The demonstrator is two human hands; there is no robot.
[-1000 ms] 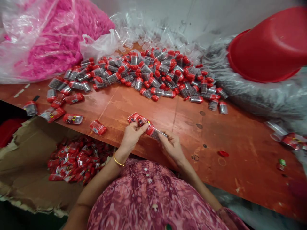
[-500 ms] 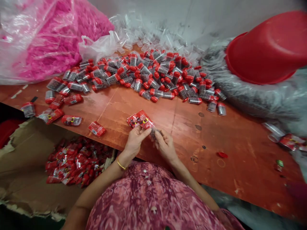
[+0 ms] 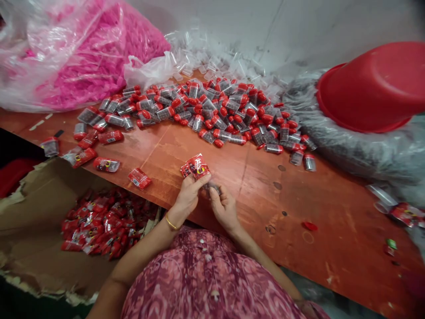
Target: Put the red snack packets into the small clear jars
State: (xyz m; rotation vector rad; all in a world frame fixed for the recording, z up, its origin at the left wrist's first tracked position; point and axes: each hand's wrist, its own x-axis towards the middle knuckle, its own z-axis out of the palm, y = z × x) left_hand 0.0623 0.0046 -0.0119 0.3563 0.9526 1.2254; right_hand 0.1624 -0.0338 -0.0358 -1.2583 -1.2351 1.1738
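**Q:** Head view — what were the hands up to?

**A:** From my remote seat I saw the left hand (image 3: 189, 195) with its fingers pinched on a small stack of red labels (image 3: 195, 167), fanned out up and away from the body. The right hand (image 3: 224, 206) sat just beside it, fingers closed round a little clear vial (image 3: 212, 188), mostly hidden. Its long axis seemed to run toward the labels, but I couldn't tell for sure. Both hands hung over the near edge of the surface (image 3: 299, 199), nearly touching.

**Q:** And the containers?

**A:** The cardboard box (image 3: 33, 239) down on the left held a heap of red-wrapped vials. A pile of red-capped vials (image 3: 212, 115) lay well beyond the hands, a bag of pink pieces (image 3: 83, 57) at far left, and a red basin (image 3: 375, 88) tipped up on a grey sack at right.
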